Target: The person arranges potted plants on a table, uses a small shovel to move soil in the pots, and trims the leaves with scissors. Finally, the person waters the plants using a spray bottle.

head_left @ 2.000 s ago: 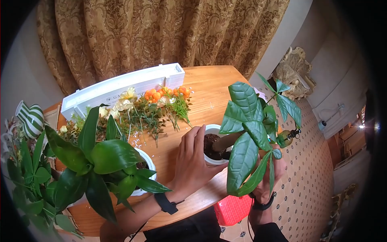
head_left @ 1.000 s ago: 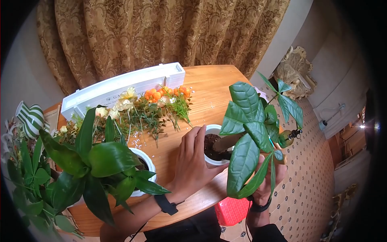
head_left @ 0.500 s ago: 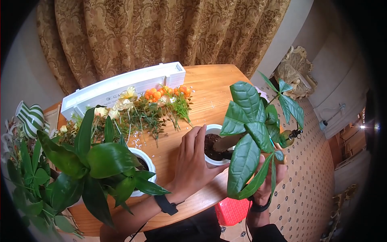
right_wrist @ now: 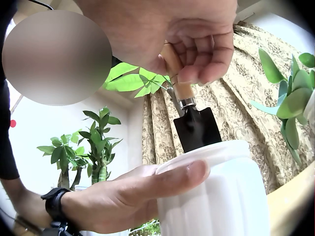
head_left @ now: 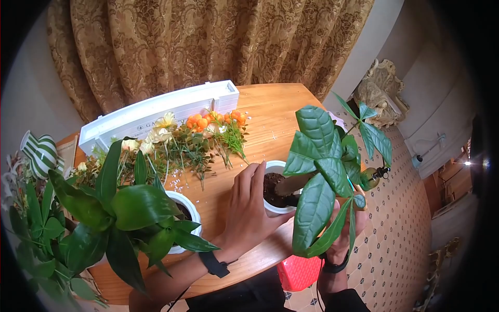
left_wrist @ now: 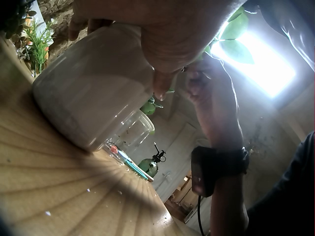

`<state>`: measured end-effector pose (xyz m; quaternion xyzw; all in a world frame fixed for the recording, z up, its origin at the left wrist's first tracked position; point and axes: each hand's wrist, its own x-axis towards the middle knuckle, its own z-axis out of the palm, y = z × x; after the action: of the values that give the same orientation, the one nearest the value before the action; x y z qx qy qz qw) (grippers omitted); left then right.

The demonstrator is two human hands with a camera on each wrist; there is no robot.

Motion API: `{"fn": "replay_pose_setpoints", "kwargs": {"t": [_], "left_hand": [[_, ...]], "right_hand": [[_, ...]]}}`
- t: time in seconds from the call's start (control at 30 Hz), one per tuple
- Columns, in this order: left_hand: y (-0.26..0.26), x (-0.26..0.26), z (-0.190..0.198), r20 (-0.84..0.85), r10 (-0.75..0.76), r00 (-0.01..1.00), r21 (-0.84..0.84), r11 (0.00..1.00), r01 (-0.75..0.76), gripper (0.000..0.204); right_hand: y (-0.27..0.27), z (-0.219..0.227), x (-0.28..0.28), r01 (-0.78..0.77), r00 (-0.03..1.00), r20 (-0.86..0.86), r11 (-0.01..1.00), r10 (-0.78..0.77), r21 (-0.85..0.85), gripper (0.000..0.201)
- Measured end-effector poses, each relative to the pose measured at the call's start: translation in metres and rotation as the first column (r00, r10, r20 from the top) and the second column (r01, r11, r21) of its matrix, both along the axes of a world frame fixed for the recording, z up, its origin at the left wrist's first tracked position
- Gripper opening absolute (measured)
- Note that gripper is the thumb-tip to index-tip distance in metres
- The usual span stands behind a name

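Observation:
A white pot (head_left: pixel 281 209) with dark soil (head_left: pixel 272 188) stands at the table's front right edge. From it leans the thick stem (head_left: pixel 293 183) of a broad-leaved green plant (head_left: pixel 313 205). My left hand (head_left: pixel 248 216) grips the pot's side, its thumb along the rim in the right wrist view. My right hand (right_wrist: pixel 197 42), partly behind leaves in the head view, holds a small trowel by its wooden handle (right_wrist: pixel 172 64). The trowel's black blade (right_wrist: pixel 198 130) points down into the pot, its tip hidden behind the rim.
Another leafy plant (head_left: pixel 145 205) in a white pot (head_left: pixel 193 213) stands left of my left hand. Behind lie artificial flowers (head_left: pixel 166 130) and a long white planter (head_left: pixel 161 109). A clear cup (left_wrist: pixel 135 130) and a spray bottle (left_wrist: pixel 149 166) stand beyond the pot.
My right hand has shifted slightly with the trowel, and leaves of the left plant have swung a little leftward. My left hand stays on the pot.

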<state>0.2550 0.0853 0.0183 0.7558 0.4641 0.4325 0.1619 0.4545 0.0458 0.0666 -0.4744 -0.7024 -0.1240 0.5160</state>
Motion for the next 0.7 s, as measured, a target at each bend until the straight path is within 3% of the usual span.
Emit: {"fn": "replay_pose_setpoints", "kwargs": {"t": [0.13, 0.27, 0.37, 0.47, 0.53, 0.67, 0.7], "left_hand": [[0.0, 0.0, 0.0, 0.008, -0.001, 1.0, -0.01, 1.0, 0.001, 0.108], [0.0, 0.0, -0.001, 0.012, -0.007, 1.0, -0.026, 1.0, 0.007, 0.109], [0.0, -0.001, 0.0, 0.006, -0.01, 1.0, -0.028, 1.0, 0.01, 0.109], [0.0, -0.001, 0.0, 0.013, -0.012, 1.0, -0.03, 0.999, 0.012, 0.109], [0.0, 0.0, 0.0, 0.014, -0.01, 1.0, -0.035, 0.999, 0.011, 0.109], [-0.002, -0.001, 0.004, 0.028, -0.017, 0.999, -0.055, 0.998, 0.019, 0.109], [-0.003, -0.001, 0.006, 0.034, -0.002, 0.999, -0.057, 0.998, 0.004, 0.109]], "right_hand": [[0.003, 0.005, -0.005, -0.023, 0.999, -0.02, 0.996, 0.025, 0.092, 0.02], [-0.003, -0.003, -0.002, 0.034, 0.999, -0.023, 0.999, -0.034, 0.038, 0.02], [0.002, -0.019, 0.006, -0.025, 0.997, -0.078, 0.998, 0.029, 0.049, 0.019], [-0.001, -0.012, 0.001, 0.027, 0.999, 0.027, 0.987, -0.031, 0.161, 0.017], [-0.009, -0.005, 0.0, -0.118, 0.986, -0.125, 0.992, 0.111, -0.047, 0.03], [-0.007, -0.012, 0.005, -0.145, 0.98, -0.142, 0.989, 0.142, -0.01, 0.027], [-0.004, -0.011, 0.002, -0.129, 0.966, -0.22, 0.991, 0.135, 0.04, 0.02]]}}
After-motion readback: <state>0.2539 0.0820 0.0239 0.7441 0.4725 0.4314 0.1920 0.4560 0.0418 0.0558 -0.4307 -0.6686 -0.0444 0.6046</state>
